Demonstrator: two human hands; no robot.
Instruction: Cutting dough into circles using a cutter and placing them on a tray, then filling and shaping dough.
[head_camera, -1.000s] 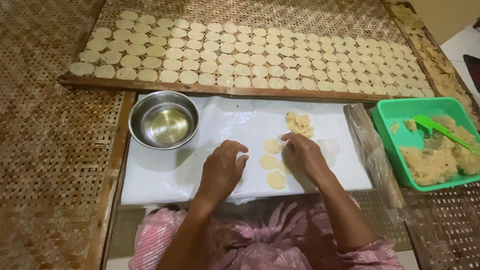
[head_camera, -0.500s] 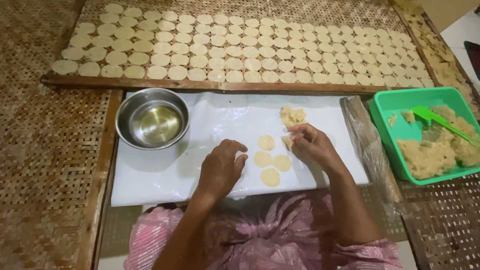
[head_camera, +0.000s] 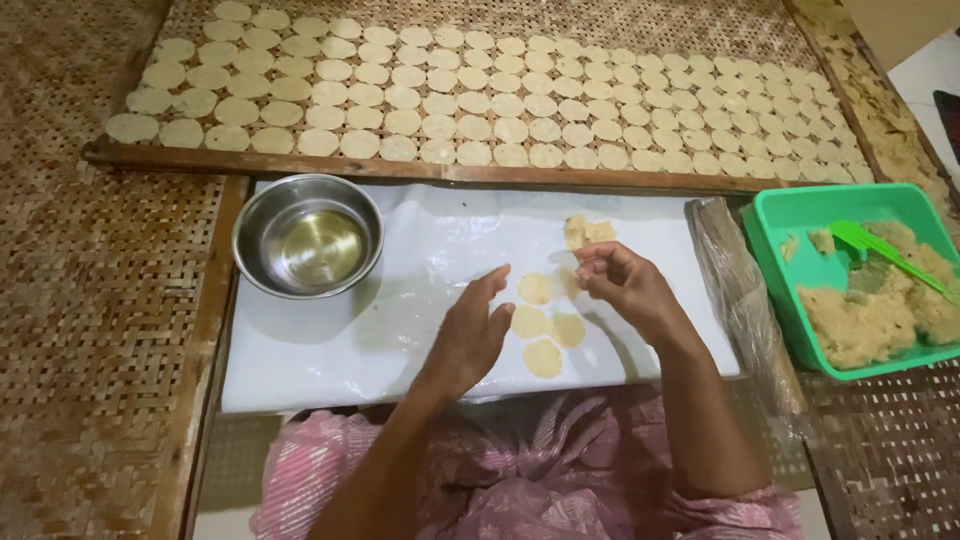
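A small dough piece (head_camera: 582, 262) is pinched in the right hand (head_camera: 625, 290); the left hand (head_camera: 470, 335), open, is rested beside 4 flat discs (head_camera: 542, 357).

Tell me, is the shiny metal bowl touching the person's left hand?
Apart. The head view shows bare white sheet between the metal bowl and the left hand, which rests lower down beside the flat dough discs.

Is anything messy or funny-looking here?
Mostly tidy. A ragged dough lump sits on the white sheet, unlike the flat round discs near the hands. In the green tub, crumbs stick to the floor apart from the dough pile. Nothing looks spilled.
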